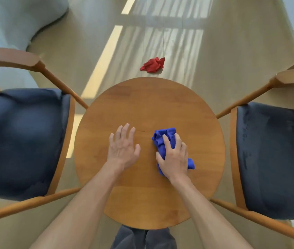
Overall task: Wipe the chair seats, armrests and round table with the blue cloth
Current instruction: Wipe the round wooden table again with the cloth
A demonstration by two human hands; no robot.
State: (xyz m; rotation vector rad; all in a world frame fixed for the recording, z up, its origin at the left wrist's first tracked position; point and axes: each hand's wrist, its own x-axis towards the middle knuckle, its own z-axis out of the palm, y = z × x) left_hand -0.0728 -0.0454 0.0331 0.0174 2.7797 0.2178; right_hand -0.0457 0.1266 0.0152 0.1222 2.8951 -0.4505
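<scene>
Your right hand (174,159) presses down on the blue cloth (164,141), fingers curled over the bunched middle of it, right of centre on the round desk (142,105). Your left hand (122,148) lies flat on the wood beside it, fingers spread and grasping nothing — it looks like a brace while the other hand works.

That cloth will be light and soft, no stiffness at all; it crumples into folds and a tail sticks out by your wrist. Hold it from above with the palm over the thickest wad, as you do now — a pinch at a corner would likely let it trail and drag. It probably slides easily on this top.

The desk is a smooth disc of warm brown wood with a faint grain and a soft sheen, its edge thin and clean. It looks hard and even, so the cloth should glide with little catching.

On either side stands a chair: the left seat (22,137) and the right seat (275,159) are dark navy cushions, padded, with a velvety nap that shows rub marks. Expect more drag there than on wood. The armrests (11,58) are curved, rounded timber in the same tone — wrap the cloth round them rather than press flat.

A crumpled red cloth (152,65) lies on the pale floor beyond the desk.
</scene>
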